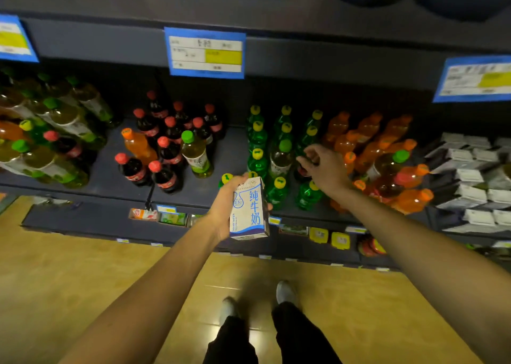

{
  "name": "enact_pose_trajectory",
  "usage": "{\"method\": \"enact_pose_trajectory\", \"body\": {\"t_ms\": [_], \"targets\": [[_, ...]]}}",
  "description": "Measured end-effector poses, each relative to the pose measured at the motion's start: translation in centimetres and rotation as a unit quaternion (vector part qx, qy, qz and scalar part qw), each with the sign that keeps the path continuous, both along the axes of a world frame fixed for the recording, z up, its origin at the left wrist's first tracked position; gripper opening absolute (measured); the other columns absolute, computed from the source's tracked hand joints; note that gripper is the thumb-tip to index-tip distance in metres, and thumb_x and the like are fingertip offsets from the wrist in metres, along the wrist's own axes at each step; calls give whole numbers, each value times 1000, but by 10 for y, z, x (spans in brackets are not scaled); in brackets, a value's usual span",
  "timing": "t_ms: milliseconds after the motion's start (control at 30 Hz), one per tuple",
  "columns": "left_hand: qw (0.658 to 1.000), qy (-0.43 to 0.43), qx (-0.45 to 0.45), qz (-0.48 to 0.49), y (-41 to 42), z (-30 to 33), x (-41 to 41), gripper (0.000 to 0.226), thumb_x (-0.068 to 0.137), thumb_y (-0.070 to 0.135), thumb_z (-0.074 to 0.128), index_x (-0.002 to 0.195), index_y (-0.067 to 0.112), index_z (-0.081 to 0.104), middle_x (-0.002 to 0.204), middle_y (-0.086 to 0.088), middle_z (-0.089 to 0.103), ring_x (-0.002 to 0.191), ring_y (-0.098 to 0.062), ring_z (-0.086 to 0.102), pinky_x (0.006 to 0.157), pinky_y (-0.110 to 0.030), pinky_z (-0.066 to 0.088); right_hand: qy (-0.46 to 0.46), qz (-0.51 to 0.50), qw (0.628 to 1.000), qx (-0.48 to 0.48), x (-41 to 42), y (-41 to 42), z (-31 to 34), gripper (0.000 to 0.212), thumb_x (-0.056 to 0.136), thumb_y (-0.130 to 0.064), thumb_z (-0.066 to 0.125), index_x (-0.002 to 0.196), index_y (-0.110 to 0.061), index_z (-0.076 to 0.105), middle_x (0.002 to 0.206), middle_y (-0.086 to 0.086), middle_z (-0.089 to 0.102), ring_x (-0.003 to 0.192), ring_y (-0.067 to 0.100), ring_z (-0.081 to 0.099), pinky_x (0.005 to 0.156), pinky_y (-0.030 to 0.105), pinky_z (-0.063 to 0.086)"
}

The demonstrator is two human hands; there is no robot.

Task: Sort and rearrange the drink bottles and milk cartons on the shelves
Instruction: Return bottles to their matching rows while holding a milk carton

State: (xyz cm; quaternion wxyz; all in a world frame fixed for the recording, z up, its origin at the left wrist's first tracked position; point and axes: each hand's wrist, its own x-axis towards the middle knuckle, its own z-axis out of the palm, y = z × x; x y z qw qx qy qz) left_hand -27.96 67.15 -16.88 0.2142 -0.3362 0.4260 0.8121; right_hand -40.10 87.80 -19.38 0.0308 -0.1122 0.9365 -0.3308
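Milk carton (pixel 249 209) upright in our clasping left hand (pixel 226 206); our right hand (pixel 325 167) unclenched, empty, above green bottles (pixel 258 159).

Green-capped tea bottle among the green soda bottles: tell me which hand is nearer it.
Right. The right hand hovers just beside the tea bottle; the left hand is lower, toward the shelf's front edge, holding the milk carton.

Both forearms are bare with no sleeves showing, ending in the bare left hand (pixel 225 206) and right hand (pixel 325 167), while at the bottom centre dark trousers (pixel 276 336) meet pale shoes (pixel 286 292).
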Motion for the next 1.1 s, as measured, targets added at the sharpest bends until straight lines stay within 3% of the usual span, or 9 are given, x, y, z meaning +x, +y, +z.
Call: {"method": "enact_pose_trajectory", "body": {"t_ms": [200, 333, 700, 867, 1100], "targets": [[1000, 4, 11, 7, 43, -7, -16, 49, 95, 44, 47, 65, 11, 66, 59, -10, 61, 49, -23, 63, 56, -29, 52, -38, -57, 998, 16, -20, 51, -8, 38, 92, -31, 68, 123, -9, 62, 115, 11, 67, 105, 23, 63, 86, 35, 51], [1000, 5, 0, 10, 57, -10, -20, 42, 95, 45, 47, 78, 10, 62, 66, -12, 61, 57, -26, 66, 60, -31, 52, -64, -42, 996, 36, -29, 62, -18, 42, 92, -31, 68, 128, -10, 59, 126, 13, 64, 116, 26, 60, 92, 32, 46], [999, -9, 17, 50, 48, -12, -24, 38, 96, 43, 48, 84, 9, 60, 65, -12, 65, 60, -28, 69, 54, -28, 56, -129, -7, 990, 59, -54, 39, -37, 52, 94, -24, 65, 139, -5, 47, 135, 17, 55, 124, 33, 52, 98, 39, 43], [997, -17, 27, 65, 43, -18, -26, 38, 90, 46, 52, 89, 8, 61, 80, -17, 62, 67, -30, 67, 70, -35, 50, -139, -17, 988, 68, -66, 28, -61, 49, 84, -22, 76, 125, -5, 56, 122, 21, 61, 115, 41, 56, 97, 52, 46], [996, -20, 46, 80, 32, -25, -29, 37, 92, 44, 51, 88, 9, 60, 79, -13, 58, 73, -28, 58, 60, -29, 56, -142, -35, 985, 95, -75, 17, -82, 43, 86, -23, 74, 122, -7, 58, 124, 21, 60, 118, 39, 55, 96, 43, 47]]}}
